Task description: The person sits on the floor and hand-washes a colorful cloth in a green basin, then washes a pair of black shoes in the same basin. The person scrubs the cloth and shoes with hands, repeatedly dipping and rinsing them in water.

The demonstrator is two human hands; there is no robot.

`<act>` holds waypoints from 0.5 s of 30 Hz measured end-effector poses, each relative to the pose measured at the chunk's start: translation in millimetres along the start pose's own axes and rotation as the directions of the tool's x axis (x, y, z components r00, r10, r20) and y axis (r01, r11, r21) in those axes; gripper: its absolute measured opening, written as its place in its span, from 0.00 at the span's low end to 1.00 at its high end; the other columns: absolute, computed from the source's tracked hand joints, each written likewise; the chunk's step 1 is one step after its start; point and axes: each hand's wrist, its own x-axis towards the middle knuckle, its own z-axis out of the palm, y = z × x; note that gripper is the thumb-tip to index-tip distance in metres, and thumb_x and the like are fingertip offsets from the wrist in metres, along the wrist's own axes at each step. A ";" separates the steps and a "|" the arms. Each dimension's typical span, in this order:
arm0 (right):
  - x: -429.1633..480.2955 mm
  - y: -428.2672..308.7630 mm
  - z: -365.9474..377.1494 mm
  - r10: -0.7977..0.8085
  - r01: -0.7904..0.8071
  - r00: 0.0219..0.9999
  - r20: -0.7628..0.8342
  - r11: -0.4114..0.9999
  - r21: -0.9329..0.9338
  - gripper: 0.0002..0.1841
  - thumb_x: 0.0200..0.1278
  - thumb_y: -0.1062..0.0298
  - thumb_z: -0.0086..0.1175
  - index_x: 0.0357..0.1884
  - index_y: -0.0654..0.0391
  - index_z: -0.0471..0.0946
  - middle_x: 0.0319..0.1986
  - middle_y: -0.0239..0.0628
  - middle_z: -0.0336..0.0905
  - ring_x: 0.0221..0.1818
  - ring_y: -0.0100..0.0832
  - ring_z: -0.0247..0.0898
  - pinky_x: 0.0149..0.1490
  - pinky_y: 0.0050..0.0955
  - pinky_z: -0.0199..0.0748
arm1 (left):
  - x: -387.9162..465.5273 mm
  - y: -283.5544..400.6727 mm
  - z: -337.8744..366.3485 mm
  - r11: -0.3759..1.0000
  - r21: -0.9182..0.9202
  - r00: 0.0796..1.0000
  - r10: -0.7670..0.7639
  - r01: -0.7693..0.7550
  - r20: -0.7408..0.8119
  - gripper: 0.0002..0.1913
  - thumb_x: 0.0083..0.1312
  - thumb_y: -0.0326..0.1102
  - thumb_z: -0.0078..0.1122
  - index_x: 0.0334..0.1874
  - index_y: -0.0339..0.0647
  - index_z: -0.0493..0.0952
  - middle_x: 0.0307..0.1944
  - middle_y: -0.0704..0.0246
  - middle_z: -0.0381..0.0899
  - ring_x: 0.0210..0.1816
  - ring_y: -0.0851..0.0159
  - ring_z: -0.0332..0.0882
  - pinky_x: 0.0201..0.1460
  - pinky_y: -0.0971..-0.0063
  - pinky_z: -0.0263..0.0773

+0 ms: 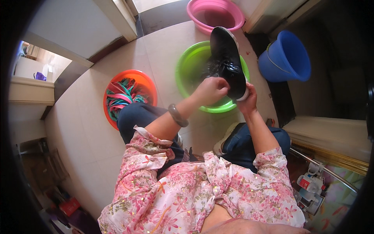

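Observation:
My right hand (249,98) grips a shoe (223,46) by its heel end, fingers along the white edge. The shoe's flat black sole faces me, wet and shiny, and its toe points away. Close to the sole's lower left side is my left hand (214,89), its fingers curled inward. Whether anything is inside that curl is hidden. Splashing water (217,68) glints just beyond the left hand, across the sole's middle. Beneath the shoe stands a green plastic basin (184,84), partly covered by the shoe and both hands.
An orange basin (153,84) with wet striped cloth (125,93) stands by my left knee. A pink basin (193,17) holding dark water is farther off. To the right, a blue bucket (270,64) tilts near a dark threshold (285,102). Bottles (311,184) lie at lower right.

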 end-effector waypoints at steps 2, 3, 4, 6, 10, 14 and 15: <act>1.9 3.8 2.7 -0.006 0.006 1.000 0.000 0.999 -0.038 0.23 0.60 0.63 0.51 0.58 0.52 0.68 0.53 0.37 0.74 0.56 0.36 0.71 0.62 0.37 0.69 | 0.8 3.8 3.2 0.991 -0.087 0.988 0.096 -0.107 -0.120 0.11 0.57 0.27 0.55 0.40 0.36 0.83 0.30 0.61 0.84 0.32 0.64 0.83 0.40 0.71 0.77; 3.8 7.9 4.2 -0.028 0.026 0.999 -0.033 0.997 -0.072 0.23 0.59 0.64 0.51 0.58 0.52 0.67 0.53 0.37 0.74 0.56 0.36 0.72 0.62 0.37 0.69 | 1.3 2.4 5.4 0.991 0.028 0.981 0.135 -0.132 -0.138 0.10 0.57 0.27 0.55 0.39 0.37 0.83 0.31 0.59 0.84 0.33 0.60 0.83 0.40 0.69 0.77; 4.7 10.7 5.5 -0.045 0.038 0.996 -0.073 0.995 -0.090 0.24 0.58 0.64 0.52 0.58 0.52 0.67 0.52 0.37 0.74 0.55 0.35 0.72 0.61 0.36 0.70 | 1.2 0.0 8.3 0.978 0.137 0.971 0.180 -0.159 -0.157 0.10 0.57 0.28 0.56 0.39 0.37 0.83 0.32 0.58 0.83 0.34 0.57 0.83 0.41 0.67 0.77; 5.5 18.1 8.1 -0.093 0.073 0.991 -0.100 0.978 -0.194 0.24 0.58 0.65 0.53 0.57 0.52 0.66 0.50 0.36 0.74 0.53 0.35 0.72 0.60 0.35 0.70 | 3.4 -6.4 12.8 0.954 0.287 0.972 0.141 -0.084 -0.185 0.09 0.55 0.31 0.58 0.36 0.39 0.83 0.34 0.52 0.81 0.37 0.46 0.80 0.41 0.60 0.77; 6.4 29.2 13.1 -0.114 0.082 0.990 -0.078 0.937 -0.339 0.22 0.57 0.66 0.54 0.55 0.51 0.65 0.46 0.36 0.73 0.49 0.31 0.73 0.55 0.31 0.73 | 4.9 -15.8 13.2 0.948 0.290 0.968 -0.057 0.129 -0.244 0.08 0.50 0.34 0.61 0.31 0.39 0.83 0.29 0.52 0.80 0.34 0.46 0.80 0.37 0.58 0.76; 5.3 34.4 15.4 -0.090 0.053 0.991 -0.099 0.943 -0.329 0.22 0.58 0.67 0.54 0.54 0.51 0.64 0.46 0.35 0.72 0.49 0.30 0.73 0.54 0.29 0.74 | 6.1 -18.3 10.0 0.922 0.332 0.968 -0.133 0.199 -0.212 0.09 0.51 0.35 0.61 0.31 0.40 0.83 0.30 0.53 0.81 0.35 0.47 0.81 0.38 0.58 0.76; 4.4 35.3 15.5 -0.079 0.044 0.992 -0.102 0.951 -0.307 0.22 0.58 0.67 0.54 0.54 0.52 0.64 0.46 0.35 0.72 0.49 0.30 0.73 0.55 0.30 0.73 | 6.5 -18.7 9.6 0.915 0.347 0.968 -0.142 0.208 -0.207 0.09 0.51 0.36 0.61 0.32 0.40 0.83 0.30 0.54 0.82 0.35 0.47 0.81 0.38 0.58 0.76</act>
